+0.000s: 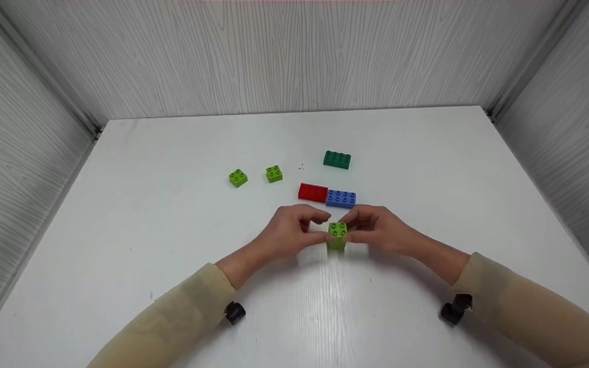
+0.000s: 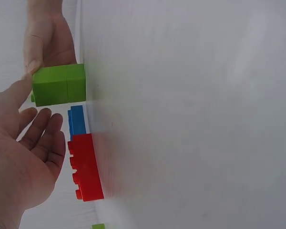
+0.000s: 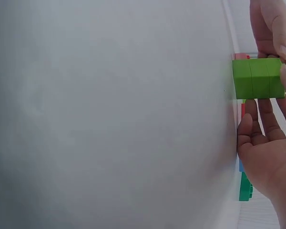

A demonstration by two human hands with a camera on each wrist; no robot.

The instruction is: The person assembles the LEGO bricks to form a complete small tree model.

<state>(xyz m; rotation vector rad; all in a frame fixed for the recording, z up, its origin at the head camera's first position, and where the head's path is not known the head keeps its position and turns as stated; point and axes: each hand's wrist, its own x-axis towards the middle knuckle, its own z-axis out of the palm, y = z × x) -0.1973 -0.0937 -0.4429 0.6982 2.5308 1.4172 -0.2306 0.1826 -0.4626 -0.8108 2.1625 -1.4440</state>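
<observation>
A stack of light green toy building bricks (image 1: pixel 337 236) stands upright on the white table, studs on top. My right hand (image 1: pixel 384 230) pinches it from the right, with its thumb near the top and its fingers behind. Seams between the stacked bricks (image 3: pixel 258 78) show in the right wrist view. From the other side my left hand (image 1: pixel 292 232) reaches to the stack. Its thumb is at the top brick, while its other fingers (image 2: pixel 43 131) are bent loosely, apart from the stack in the left wrist view.
Just beyond the hands, a red brick (image 1: pixel 313 192) and a blue brick (image 1: pixel 341 198) lie end to end. Farther back is a dark green brick (image 1: pixel 337 159). Two light green bricks (image 1: pixel 274 174) sit to the left. Pale panels (image 1: pixel 294 56) border the table.
</observation>
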